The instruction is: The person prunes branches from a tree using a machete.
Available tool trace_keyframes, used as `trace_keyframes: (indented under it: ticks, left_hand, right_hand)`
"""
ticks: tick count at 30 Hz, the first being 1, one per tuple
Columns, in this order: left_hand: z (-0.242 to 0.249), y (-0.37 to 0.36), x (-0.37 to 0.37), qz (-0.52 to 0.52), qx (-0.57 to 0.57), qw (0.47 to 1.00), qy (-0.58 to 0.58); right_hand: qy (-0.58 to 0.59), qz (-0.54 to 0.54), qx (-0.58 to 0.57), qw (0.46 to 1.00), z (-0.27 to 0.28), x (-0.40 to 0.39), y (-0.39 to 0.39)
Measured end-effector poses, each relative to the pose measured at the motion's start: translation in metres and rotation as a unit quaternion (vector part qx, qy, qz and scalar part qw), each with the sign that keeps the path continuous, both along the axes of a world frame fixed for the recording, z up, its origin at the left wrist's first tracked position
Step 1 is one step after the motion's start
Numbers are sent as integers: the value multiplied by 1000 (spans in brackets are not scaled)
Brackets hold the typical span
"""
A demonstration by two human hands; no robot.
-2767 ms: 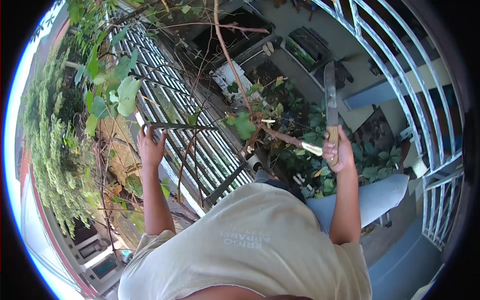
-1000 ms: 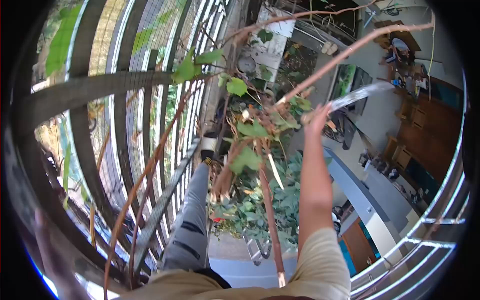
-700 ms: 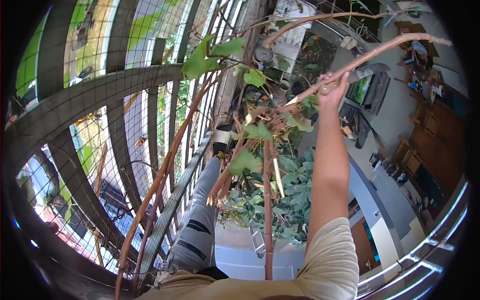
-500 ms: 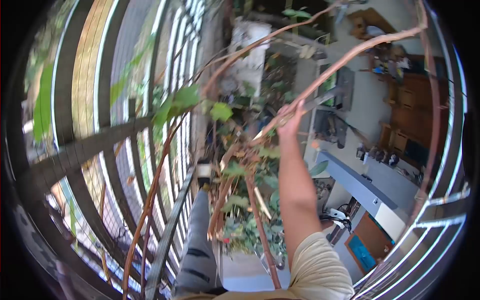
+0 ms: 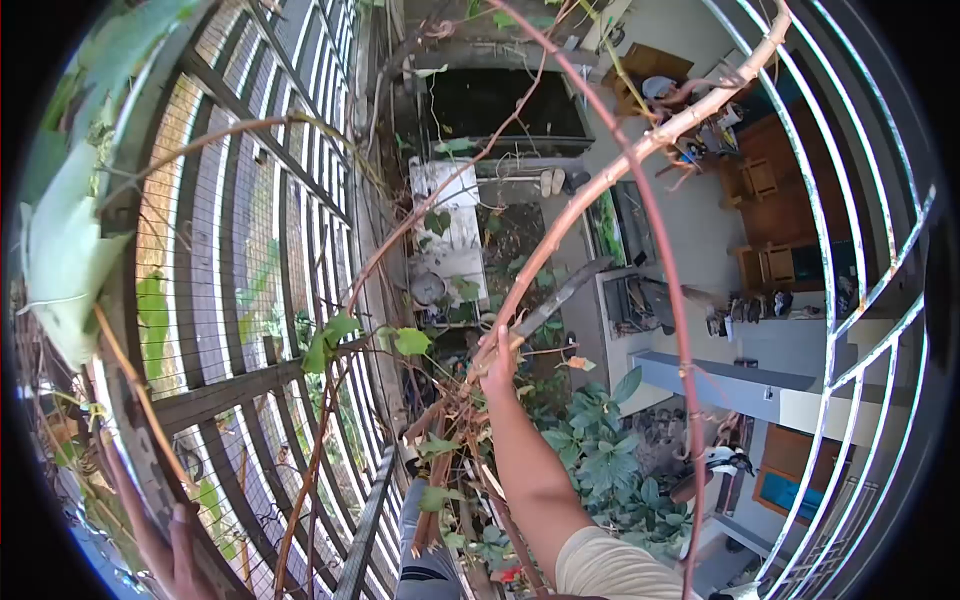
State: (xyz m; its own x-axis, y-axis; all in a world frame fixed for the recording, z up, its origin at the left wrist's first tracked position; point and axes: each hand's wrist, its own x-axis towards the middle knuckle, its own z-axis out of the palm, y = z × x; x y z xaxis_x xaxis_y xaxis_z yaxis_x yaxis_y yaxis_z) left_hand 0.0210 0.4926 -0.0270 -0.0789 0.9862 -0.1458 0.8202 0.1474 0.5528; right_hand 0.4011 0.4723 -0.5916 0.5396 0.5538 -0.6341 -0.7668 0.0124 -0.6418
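Note:
My right hand is closed round the lower part of a thick, pale brown vine branch, which arches to the upper right. A dark, flat, blade-like tool sticks out from the same fist; its handle is hidden. Just below the hand hangs a tangle of cut stems and twigs with some leaves. At the lower left edge, my left hand grips a dark beam of the slatted fence, thumb and finger on either side of it.
A thinner reddish vine curves down in front of me on the right. White metal bars stand beyond it. Far below are leafy plants, a white slab and a blue-grey ledge. One leg shows at the bottom.
My view has shifted, and my right hand with the branch now sits lower and further left in it. My left hand has come into view at the lower left.

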Motion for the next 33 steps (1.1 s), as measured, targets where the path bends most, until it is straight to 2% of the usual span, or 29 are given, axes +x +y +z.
trace_keyframes:
  ticks: [1, 2, 3, 4, 5, 6, 7, 9, 10, 11, 12, 13, 15, 17, 19, 25, 26, 27, 29, 33]
  left_hand:
    - [11, 8, 16, -58, 12, 994, 87]
    - [7, 5, 14, -49, 14, 998, 25]
    - [-4, 7, 34, -1, 126, 992, -28]
    - [5, 5, 29, 14, 62, 995, -78]
    - [12, 0, 19, 29, -1, 991, -128]
    - [7, 0, 16, -20, 45, 993, -107]
    - [7, 1, 10, -56, 39, 994, -90]
    - [15, 1, 19, -12, 9, 991, -131]
    - [20, 0, 20, -46, 18, 996, -78]
    - [24, 1, 19, -79, 29, 996, -26]
    - [21, -1, 13, -80, 30, 996, -5]
    - [23, -2, 16, -78, 36, 996, -14]
    - [31, -2, 21, -88, 45, 994, -46]
    - [26, -5, 15, -95, 65, 993, -23]
    - [22, -4, 9, -114, 78, 990, 12]
    - [39, -7, 14, -94, 55, 994, -13]
    - [41, -8, 13, -90, 60, 994, -1]
    - [40, -11, 12, -87, 63, 994, 10]
    - [41, -13, 7, -84, 67, 994, -10]
    - [33, -17, 0, -55, 60, 997, -12]
  right_hand:
    - [7, 5, -5, 1000, 10, 1, -1]
    - [2, -3, 11, 1000, 21, 6, -1]
    - [47, -17, 20, 999, 35, 8, -2]
    - [95, -28, 33, 995, 52, 8, 2]
    - [137, 8, 20, 990, 88, 12, 3]
    - [128, 24, 16, 991, 63, 22, 1]
    - [121, 39, 10, 992, 40, 27, -1]
    - [71, 26, 36, 996, 64, 31, 4]
    - [113, 25, 39, 993, 88, 35, 3]
    - [189, 73, 90, 975, 83, 43, -7]
    - [109, 163, 15, 981, 80, 36, -25]
    - [99, 166, 18, 981, 86, 32, -31]
    - [26, 183, -47, 982, 97, 0, -16]
    - [48, 204, -33, 977, 116, -11, 0]
    - [-15, 227, -12, 974, 126, -9, 5]
    - [-73, 279, 47, 956, 206, 59, -63]
    - [-76, 303, 53, 949, 249, 79, -77]
    - [-78, 326, 56, 940, 321, 93, -99]
    - [-126, 352, 23, 927, 429, 118, -134]
    - [-222, 396, 50, 889, 555, 150, -196]
